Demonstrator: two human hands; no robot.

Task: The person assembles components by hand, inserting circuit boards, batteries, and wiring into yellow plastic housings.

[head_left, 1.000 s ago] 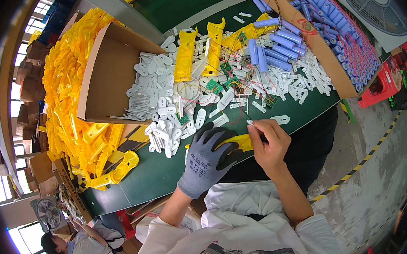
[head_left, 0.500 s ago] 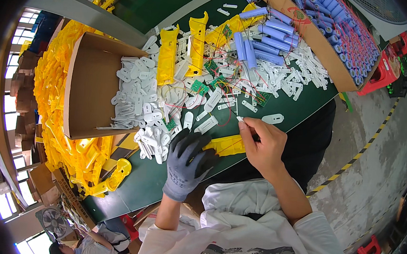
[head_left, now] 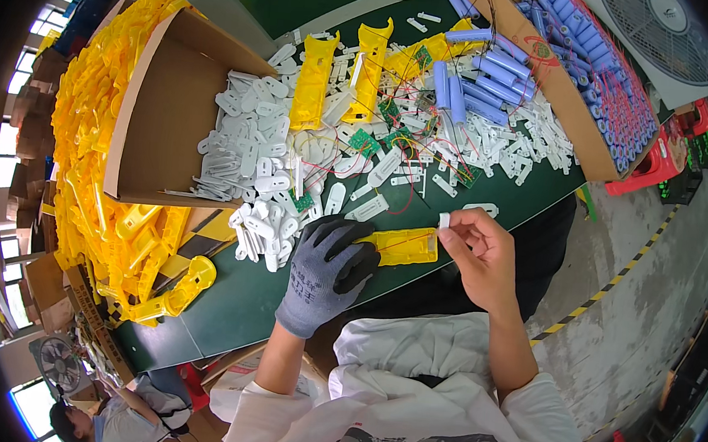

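My left hand (head_left: 322,277), in a grey glove with dark fingertips, is closed on the left end of a yellow plastic housing (head_left: 406,248) at the table's near edge. A thin red wire runs inside this trough-shaped housing. Pinched between the bare thumb and index finger of my right hand (head_left: 486,256) is a small white plastic piece (head_left: 444,221), held just above the housing's right end. Behind my right fingers lies a white oval plate (head_left: 481,209). White slotted plates (head_left: 367,208) and green circuit boards (head_left: 365,143) with wires lie beyond my hands.
A tipped cardboard box (head_left: 163,114) spills white parts (head_left: 245,121) on the left, beside heaped yellow housings (head_left: 86,133). Purple cylindrical cells (head_left: 498,74) lie loose at the back; more fill a box (head_left: 601,145) at far right. A fan (head_left: 668,34) stands behind it. Another person (head_left: 135,412) sits lower left.
My right hand with the white piece has come nearer the housing's right end, and more of the housing shows. The left hand keeps its hold. The whole view has shifted slightly.
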